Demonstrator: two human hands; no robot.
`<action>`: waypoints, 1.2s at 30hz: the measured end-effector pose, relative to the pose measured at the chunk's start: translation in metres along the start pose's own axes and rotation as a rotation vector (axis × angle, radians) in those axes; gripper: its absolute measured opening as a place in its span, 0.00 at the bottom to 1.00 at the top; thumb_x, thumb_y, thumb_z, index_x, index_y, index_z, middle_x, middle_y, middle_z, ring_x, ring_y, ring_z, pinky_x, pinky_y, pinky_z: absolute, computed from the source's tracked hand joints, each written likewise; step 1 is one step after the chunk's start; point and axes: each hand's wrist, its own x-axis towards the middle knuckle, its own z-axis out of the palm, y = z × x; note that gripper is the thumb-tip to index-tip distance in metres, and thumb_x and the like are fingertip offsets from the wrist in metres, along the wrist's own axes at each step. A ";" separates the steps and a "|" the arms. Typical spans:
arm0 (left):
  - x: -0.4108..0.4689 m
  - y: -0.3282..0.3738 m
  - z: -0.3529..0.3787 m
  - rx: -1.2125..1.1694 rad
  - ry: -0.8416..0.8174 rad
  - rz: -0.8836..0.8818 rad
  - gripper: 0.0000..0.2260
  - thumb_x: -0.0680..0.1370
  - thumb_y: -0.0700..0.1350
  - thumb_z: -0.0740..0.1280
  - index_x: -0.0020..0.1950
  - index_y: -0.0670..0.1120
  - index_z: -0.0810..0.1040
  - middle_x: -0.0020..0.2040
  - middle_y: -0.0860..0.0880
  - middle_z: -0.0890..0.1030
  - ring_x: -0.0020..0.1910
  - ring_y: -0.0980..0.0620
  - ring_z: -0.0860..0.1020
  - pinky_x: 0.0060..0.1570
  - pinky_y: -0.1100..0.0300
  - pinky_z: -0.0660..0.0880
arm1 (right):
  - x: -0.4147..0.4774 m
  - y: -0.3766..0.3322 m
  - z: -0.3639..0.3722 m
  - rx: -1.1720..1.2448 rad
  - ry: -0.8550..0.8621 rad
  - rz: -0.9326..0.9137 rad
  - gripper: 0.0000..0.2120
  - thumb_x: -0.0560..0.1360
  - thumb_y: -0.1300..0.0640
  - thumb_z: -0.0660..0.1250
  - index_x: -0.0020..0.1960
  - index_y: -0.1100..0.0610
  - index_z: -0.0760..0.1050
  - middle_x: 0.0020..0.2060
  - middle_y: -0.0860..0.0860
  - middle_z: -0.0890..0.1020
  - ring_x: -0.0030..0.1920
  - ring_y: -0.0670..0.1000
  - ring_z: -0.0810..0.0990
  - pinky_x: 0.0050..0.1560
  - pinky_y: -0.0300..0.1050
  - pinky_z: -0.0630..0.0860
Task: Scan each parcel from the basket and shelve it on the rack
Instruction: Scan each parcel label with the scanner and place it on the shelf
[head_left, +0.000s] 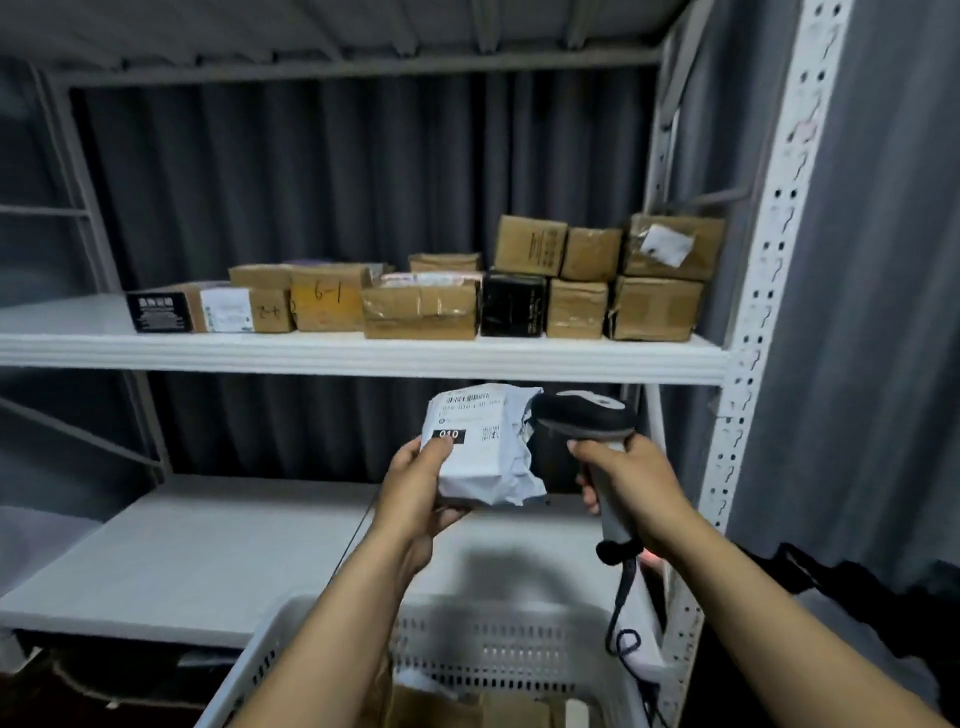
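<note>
A: What does the left hand (415, 483) have?

B: It holds a crumpled white plastic mailer parcel (485, 462). The fingers are curled under the parcel, and the thumb presses on the black "010" field of its printed label (467, 421). The parcel is in the air in front of the white metal rack (769, 260), lower than the upper shelf (363, 356) and above the far side of the basket.

A: And the right hand (636, 491)?

B: Its fingers are wrapped around the handle of a grey and black handheld barcode scanner (584, 415). The head of the scanner is just beside the right edge of the parcel. I cannot tell if they touch. A dark coiled cable (623, 597) hangs down from the end of the handle.

A: Where is the basket?

B: The white perforated plastic basket (498, 644) stands low, under both forearms, in front of the lower white shelf (208, 545). Inside it I see some brown cardboard (441, 706), but it is too blurred to say more.

A: What is on the rack?

B: The upper shelf carries a row of brown cardboard boxes (421, 312), stacked two high at the right end. One small black box (511, 306) stands between them. One brown box has "6-1" written on it. A grey curtain (311, 182) hangs behind the rack.
</note>
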 end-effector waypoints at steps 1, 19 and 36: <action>0.002 0.013 0.009 -0.007 -0.025 -0.001 0.09 0.79 0.44 0.64 0.59 0.49 0.73 0.46 0.49 0.82 0.39 0.51 0.81 0.38 0.54 0.80 | 0.005 -0.013 -0.001 0.019 0.018 -0.013 0.08 0.76 0.62 0.69 0.38 0.61 0.75 0.26 0.57 0.74 0.23 0.53 0.71 0.25 0.42 0.70; 0.110 0.158 0.134 0.105 -0.130 0.173 0.17 0.80 0.46 0.65 0.68 0.48 0.71 0.51 0.48 0.81 0.41 0.51 0.80 0.33 0.57 0.78 | 0.124 -0.132 -0.034 -0.001 0.212 -0.171 0.06 0.74 0.61 0.68 0.41 0.62 0.74 0.28 0.57 0.73 0.23 0.53 0.71 0.24 0.41 0.69; 0.183 0.151 0.132 0.483 -0.064 0.487 0.25 0.66 0.41 0.79 0.60 0.52 0.76 0.57 0.49 0.81 0.54 0.49 0.80 0.58 0.51 0.77 | 0.192 -0.144 -0.052 -0.229 0.348 -0.245 0.10 0.71 0.55 0.70 0.34 0.59 0.76 0.25 0.55 0.80 0.26 0.53 0.78 0.34 0.46 0.75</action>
